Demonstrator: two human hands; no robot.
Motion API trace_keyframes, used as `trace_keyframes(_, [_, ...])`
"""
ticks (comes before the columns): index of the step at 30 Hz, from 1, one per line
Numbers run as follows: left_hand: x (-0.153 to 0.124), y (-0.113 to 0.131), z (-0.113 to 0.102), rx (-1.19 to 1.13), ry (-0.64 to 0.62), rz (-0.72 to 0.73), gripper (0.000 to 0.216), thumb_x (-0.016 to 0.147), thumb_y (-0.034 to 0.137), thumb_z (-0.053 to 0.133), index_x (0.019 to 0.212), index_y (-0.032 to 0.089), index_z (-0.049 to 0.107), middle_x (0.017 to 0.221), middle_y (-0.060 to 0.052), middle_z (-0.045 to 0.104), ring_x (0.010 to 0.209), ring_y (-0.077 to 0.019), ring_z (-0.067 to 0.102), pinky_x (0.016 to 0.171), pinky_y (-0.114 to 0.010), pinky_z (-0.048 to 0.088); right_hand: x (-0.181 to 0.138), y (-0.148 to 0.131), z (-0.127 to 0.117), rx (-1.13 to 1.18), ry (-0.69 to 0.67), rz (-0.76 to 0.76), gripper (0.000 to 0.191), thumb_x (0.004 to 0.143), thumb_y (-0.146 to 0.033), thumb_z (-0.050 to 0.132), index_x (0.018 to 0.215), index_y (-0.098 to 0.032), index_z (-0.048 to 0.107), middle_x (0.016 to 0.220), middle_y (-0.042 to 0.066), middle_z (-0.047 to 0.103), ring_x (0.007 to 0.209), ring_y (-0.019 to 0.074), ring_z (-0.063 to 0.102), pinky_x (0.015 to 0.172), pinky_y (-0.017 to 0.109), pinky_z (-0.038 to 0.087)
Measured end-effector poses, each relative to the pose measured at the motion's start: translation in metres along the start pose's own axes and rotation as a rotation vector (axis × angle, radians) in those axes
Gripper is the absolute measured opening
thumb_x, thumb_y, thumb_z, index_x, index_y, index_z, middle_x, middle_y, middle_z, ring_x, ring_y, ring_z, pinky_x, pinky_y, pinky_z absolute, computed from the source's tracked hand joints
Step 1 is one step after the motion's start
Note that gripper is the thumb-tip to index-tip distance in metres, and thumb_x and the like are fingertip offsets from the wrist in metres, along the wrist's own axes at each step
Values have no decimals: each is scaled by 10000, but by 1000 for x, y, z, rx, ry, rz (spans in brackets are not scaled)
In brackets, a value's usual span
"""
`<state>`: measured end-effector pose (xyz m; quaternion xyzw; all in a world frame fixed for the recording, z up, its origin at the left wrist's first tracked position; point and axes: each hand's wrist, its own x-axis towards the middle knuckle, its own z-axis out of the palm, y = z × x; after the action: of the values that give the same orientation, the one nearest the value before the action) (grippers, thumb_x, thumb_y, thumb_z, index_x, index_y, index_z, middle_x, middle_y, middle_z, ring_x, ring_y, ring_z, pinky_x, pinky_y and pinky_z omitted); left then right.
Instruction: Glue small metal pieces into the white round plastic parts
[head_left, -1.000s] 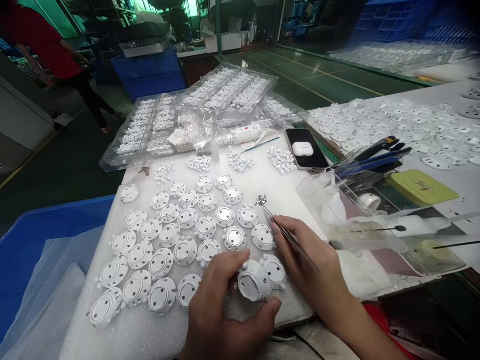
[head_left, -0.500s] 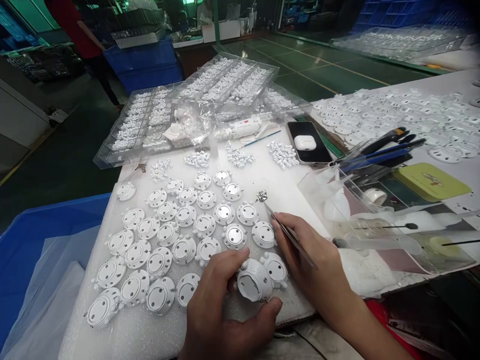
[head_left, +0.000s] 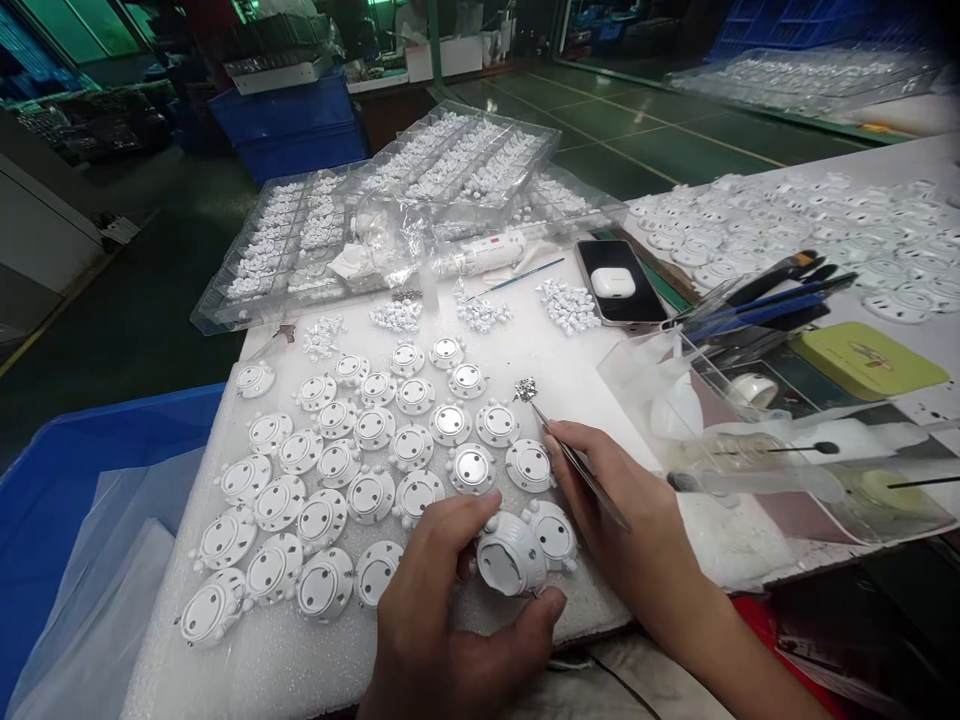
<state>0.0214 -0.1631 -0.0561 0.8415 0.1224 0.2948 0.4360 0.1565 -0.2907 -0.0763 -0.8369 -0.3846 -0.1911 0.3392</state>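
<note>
Between thumb and fingers, my left hand [head_left: 450,620] grips a white round plastic piece [head_left: 510,556], tilted so that its side with small studs shows. My right hand [head_left: 622,510] pinches metal tweezers [head_left: 589,475] like a pen. Their tips meet the near edge of a little heap of shiny silver bits [head_left: 526,389] on the white foam board [head_left: 570,400]. Several white round pieces with two dark dots stand in loose rows to the left, such as one disc [head_left: 474,467]. Another disc [head_left: 553,535] sits just behind the held piece.
Small heaps of white parts [head_left: 568,306] line the board's back, near a phone [head_left: 619,290] with a white case on it. Clear trays [head_left: 465,160] of white parts are stacked behind. At right stand a clear organizer box [head_left: 795,470] and a yellow tin [head_left: 870,360]; a blue bin [head_left: 52,480] is at left.
My hands hold nearly the same pose, with the tweezer tips still at the silver heap. The view has shifted slightly. A person in red at the back left has mostly passed out of sight.
</note>
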Motion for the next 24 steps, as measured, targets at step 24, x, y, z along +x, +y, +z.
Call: trace_keyframes(24, [0,0,1,2,33,-18,405,843,231,724,1234,250,621,1123,-40,695,1007,-187,684,800,-248,596,1,-1,0,-44,21,-23,163,1027,-193,546,1187,-166,554,1015,77,733,882,174,739,756,252,588])
